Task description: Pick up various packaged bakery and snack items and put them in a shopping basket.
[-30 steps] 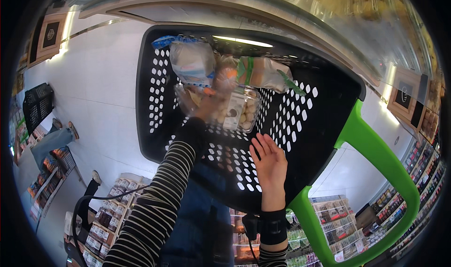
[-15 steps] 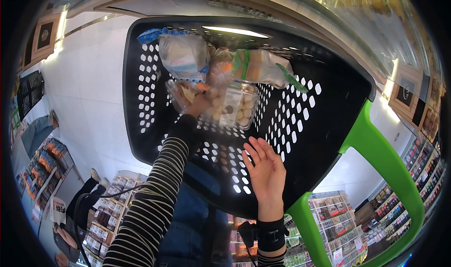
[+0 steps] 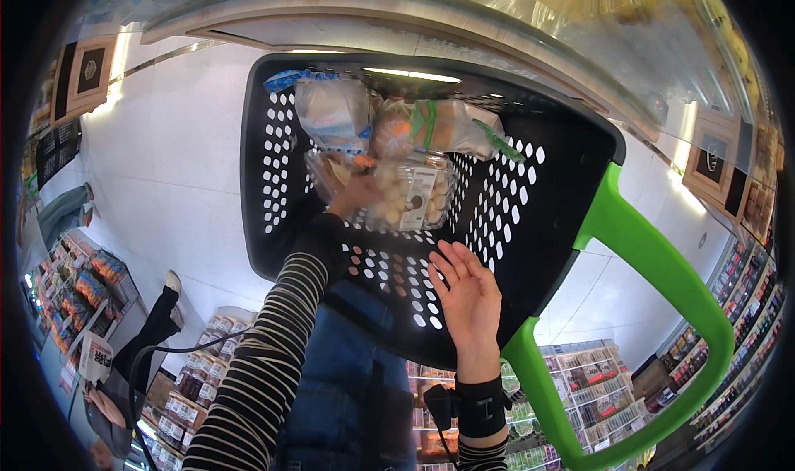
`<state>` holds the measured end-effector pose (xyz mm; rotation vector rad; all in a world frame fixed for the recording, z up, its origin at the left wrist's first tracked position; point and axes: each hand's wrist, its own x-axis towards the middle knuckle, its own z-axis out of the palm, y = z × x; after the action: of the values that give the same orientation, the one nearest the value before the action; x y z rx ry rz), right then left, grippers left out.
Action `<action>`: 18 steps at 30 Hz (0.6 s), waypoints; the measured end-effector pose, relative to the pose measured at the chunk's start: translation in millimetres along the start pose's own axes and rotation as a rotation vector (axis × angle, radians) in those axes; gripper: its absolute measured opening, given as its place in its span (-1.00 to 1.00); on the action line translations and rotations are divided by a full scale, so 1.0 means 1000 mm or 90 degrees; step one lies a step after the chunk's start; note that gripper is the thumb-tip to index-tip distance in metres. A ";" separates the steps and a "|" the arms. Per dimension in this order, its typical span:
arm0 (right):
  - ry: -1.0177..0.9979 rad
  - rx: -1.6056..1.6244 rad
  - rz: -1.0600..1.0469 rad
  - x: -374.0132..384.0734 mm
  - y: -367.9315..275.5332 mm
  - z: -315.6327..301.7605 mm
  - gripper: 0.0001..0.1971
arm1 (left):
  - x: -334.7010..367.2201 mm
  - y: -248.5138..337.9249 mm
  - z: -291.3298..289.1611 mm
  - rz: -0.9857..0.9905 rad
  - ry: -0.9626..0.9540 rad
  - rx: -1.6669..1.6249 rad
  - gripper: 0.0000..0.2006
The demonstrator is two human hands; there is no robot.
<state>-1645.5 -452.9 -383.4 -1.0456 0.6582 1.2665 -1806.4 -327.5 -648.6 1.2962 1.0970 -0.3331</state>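
Left arm [image 3: 263, 347] extended forward, left hand [image 3: 358, 193] at full reach, blurred, finger closure unclear. Right hand [image 3: 470, 301] open, palm up, fingers slightly bent, pointing forward-left; right wrist [image 3: 479, 365] near straight.

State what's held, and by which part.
Left hand: at the left end of the clear rectangular plastic box; a hold cannot be told. Right hand: open, holding nothing.
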 end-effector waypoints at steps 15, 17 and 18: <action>-0.051 0.011 0.008 -0.066 0.003 0.015 -0.66 | -0.098 0.124 -0.032 0.180 0.170 0.175 -0.74; -0.057 -0.002 -0.003 -0.082 0.001 0.015 -0.67 | -0.117 0.139 -0.043 0.207 0.156 0.128 -0.74; -0.063 -0.023 -0.007 -0.090 0.001 0.016 -0.68 | -0.125 0.141 -0.052 0.161 0.124 0.194 -0.74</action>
<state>-1668.0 -478.0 -298.9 -1.0073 0.5547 1.3160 -1787.1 -283.4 -459.1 1.7495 1.0560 -0.1903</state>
